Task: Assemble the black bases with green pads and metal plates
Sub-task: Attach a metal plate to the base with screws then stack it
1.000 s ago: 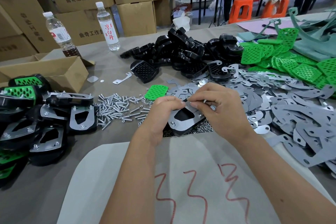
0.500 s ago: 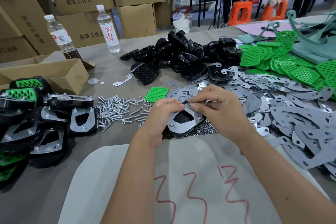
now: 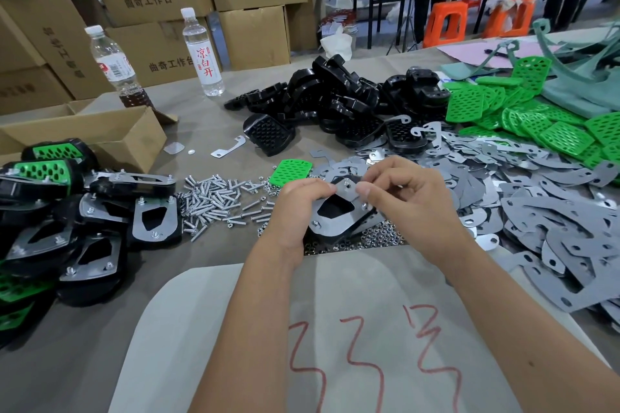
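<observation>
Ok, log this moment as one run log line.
stage: plate fitting | left hand: grips black base with grey metal plate | right hand: pinches plate's top corner | loose green perforated pad: on table behind

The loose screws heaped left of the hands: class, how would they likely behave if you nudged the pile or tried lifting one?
The screws are small round metal shafts lying criss-crossed, so a nudge would probably scatter and roll them. Each looks stiff and light, and smooth enough to slip from a pinch.

Black base (image 3: 360,224) under silver metal plate (image 3: 339,223) – tilted, held mid-table; loose plates (image 3: 523,211) right, green pads (image 3: 536,124) beyond
</observation>
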`<state>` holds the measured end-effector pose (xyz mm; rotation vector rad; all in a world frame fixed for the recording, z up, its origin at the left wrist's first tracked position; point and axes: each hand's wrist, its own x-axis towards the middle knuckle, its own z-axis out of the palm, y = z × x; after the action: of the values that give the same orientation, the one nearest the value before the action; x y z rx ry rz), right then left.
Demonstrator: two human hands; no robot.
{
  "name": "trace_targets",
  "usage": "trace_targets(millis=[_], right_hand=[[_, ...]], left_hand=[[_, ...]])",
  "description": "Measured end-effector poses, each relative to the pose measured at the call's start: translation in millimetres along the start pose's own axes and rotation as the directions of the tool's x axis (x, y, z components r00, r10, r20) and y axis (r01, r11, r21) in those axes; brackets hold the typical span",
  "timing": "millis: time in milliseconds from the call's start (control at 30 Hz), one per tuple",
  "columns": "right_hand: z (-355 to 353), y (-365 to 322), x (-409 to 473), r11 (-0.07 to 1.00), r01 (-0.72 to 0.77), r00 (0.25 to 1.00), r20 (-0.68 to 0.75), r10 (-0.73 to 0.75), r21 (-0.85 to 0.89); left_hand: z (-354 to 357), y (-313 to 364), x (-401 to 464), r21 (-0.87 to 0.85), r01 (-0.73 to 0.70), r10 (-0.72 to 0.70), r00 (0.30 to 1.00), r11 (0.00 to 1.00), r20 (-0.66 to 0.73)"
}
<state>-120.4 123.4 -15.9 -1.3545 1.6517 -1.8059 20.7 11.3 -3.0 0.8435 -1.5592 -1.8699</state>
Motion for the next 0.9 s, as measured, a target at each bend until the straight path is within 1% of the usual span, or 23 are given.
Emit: trace_targets(millis=[67, 200, 267, 333, 367, 500, 567, 633, 700, 800, 833, 900], right_hand=[[0, 4, 0, 1.0, 0.006, 1.0, -0.018, -0.006, -0.012], [7, 3, -2, 0.995, -0.009, 0.998, 0.053, 0.014, -0.096], [8, -2, -2, 0.999, -0.028, 0.999, 0.019, 0.029, -0.042], [6, -3, -1, 0.999, -0.037, 0.998, -0.055, 0.039, 0.027], [5, -4, -1, 0.999, -0.032, 0.997, -0.065, 0.033, 0.021], [8, -3, -2, 0.999, -0.033, 0.999, 0.031, 0.034, -0.037], [9, -3, -3, 0.999, -0.049, 0.999, 0.018, 0.049, -0.001], [8, -1, -2, 0.997, -0.059, 0.997, -0.046, 0.061, 0.05], [8, -2, -1, 0.996, -0.045, 0.997, -0.059, 0.049, 0.07], [11, -2, -1, 0.998, -0.062, 0.998, 0.015, 0.062, 0.001], [11, -2, -1, 0.998, -0.063, 0.998, 0.02, 0.064, -0.03], [11, -3, 0, 0.999, -0.049, 0.998, -0.024, 0.049, 0.007]], left_hand=[[0, 0, 0, -0.026, 0.001, -0.001, 1.0, 1.0, -0.006], [0, -1, 0, -0.004, -0.024, 0.024, 1.0, 1.0, -0.002], [0, -1, 0, -0.042, -0.018, 0.018, 1.0, 0.999, -0.02], [2, -2, 1, -0.059, -0.023, 0.021, 0.999, 0.998, -0.024], [2, -2, 1, -0.051, -0.028, 0.027, 0.999, 0.998, -0.02], [1, -2, 1, -0.065, -0.031, 0.029, 0.999, 0.997, -0.027], [1, -3, 1, -0.067, -0.03, 0.028, 0.999, 0.997, -0.039], [3, -3, 1, -0.104, -0.013, 0.008, 0.999, 0.994, -0.042], [3, -4, 2, -0.134, -0.008, 0.002, 0.999, 0.991, -0.044], [2, -4, 2, -0.11, -0.028, 0.023, 0.999, 0.994, -0.047], [1, -5, 3, -0.092, -0.033, 0.029, 0.998, 0.995, -0.052], [3, -5, 3, -0.082, -0.025, 0.021, 0.998, 0.996, -0.057]])
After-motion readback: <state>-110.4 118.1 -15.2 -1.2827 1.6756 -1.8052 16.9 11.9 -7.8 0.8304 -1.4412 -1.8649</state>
